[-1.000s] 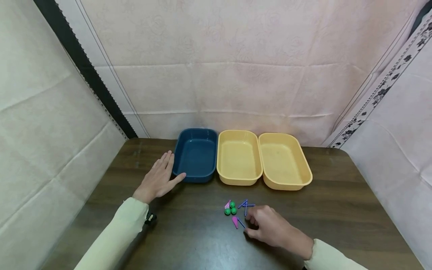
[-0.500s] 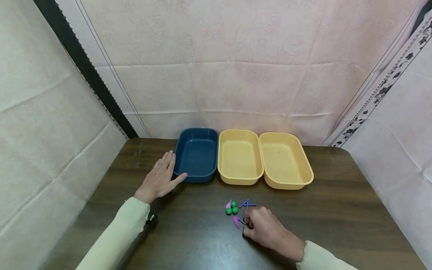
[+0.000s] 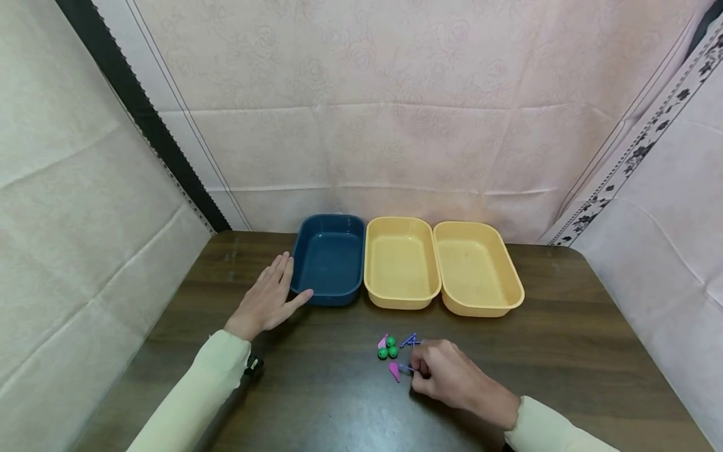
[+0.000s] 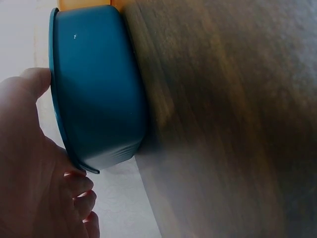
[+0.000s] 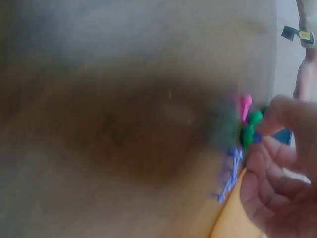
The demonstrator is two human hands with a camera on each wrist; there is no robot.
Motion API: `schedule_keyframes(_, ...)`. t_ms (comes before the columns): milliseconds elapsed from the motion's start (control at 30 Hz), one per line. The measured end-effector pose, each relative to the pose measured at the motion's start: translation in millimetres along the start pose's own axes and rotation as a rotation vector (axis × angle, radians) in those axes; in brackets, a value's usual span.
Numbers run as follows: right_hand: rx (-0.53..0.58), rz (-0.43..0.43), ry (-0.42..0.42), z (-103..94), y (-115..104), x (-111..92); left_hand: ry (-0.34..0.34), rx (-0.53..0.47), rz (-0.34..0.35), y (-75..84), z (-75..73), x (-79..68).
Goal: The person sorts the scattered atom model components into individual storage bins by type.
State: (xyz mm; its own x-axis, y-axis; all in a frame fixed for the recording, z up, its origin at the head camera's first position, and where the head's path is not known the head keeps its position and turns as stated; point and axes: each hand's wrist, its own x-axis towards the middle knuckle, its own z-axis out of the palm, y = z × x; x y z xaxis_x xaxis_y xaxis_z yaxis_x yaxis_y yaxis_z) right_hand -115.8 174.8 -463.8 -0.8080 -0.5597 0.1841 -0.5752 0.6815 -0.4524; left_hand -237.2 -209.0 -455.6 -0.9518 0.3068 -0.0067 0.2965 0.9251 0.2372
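My left hand (image 3: 264,298) lies with straight fingers along the left rim of the blue bin (image 3: 329,260), thumb at its front corner. In the left wrist view, thumb and fingers touch the rim of that bin (image 4: 96,89). My right hand (image 3: 449,376) pinches a small purple-blue stick (image 3: 405,368) between thumb and forefinger, its free end pointing left. Just beyond lie several similar sticks (image 3: 408,341). Left of them are green balls (image 3: 393,352) and a pink piece (image 3: 382,343); a pink teardrop-shaped piece (image 3: 394,371) lies beside the held stick.
Two yellow bins, a middle one (image 3: 402,263) and a right one (image 3: 479,270), stand side by side right of the blue bin. All are at the back of the dark wooden table (image 3: 316,389). Pale cloth (image 3: 361,125) hangs behind and at both sides.
The right thumb and forefinger have come together on the purple-blue stick, which now lies more level. The right hand has shifted slightly; the left hand stays at the blue bin.
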Motion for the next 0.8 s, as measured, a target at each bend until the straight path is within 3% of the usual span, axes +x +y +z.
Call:
schedule_keyframes(400,-0.137,-0.185,0.053,-32.0,3,13,0.019,0.004,0.013,-0.4,-0.4,-0.6)
schedule_keyframes(800,-0.221,-0.243,0.022,-61.6,-9,47,0.032,0.013,0.021,-0.4,-0.5,-0.8)
